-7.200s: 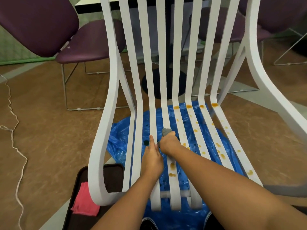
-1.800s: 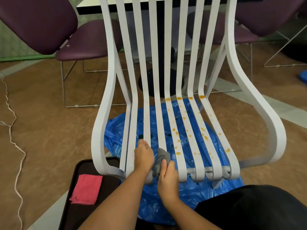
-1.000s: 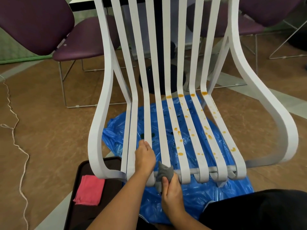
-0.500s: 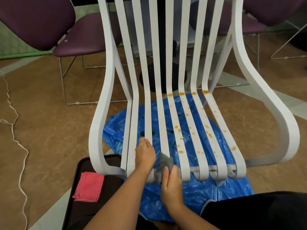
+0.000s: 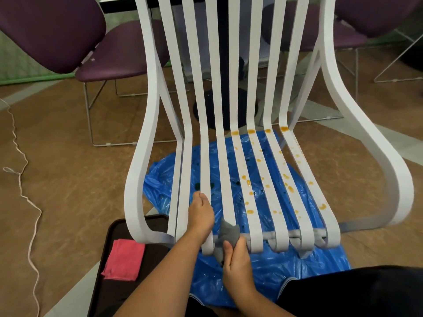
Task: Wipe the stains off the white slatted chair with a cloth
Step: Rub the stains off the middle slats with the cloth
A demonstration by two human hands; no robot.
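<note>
Front edge of white slatted chair [image 5: 143,154] is wiped, grey crumpled cloth [image 5: 227,233] clamped in right hand [image 5: 238,264], slat [image 5: 206,156] gripped by left hand [image 5: 200,216]; orange stains [image 5: 248,183] judged next.

The white slatted chair [image 5: 146,133] is smooth and matt, spotted with orange stains [image 5: 249,211]. The grey cloth [image 5: 227,233] at lower centre is soft, matt fabric. Beneath lies a crinkled, glossy blue plastic sheet [image 5: 270,268]. At lower left a matt pink cloth [image 5: 124,259] lies on a dark, smooth tray [image 5: 109,291]. The purple chair [image 5: 50,30] at upper left has matt upholstery and thin metal legs [image 5: 89,115]. The brown floor [image 5: 68,179] is mottled, faintly sheened.
</note>
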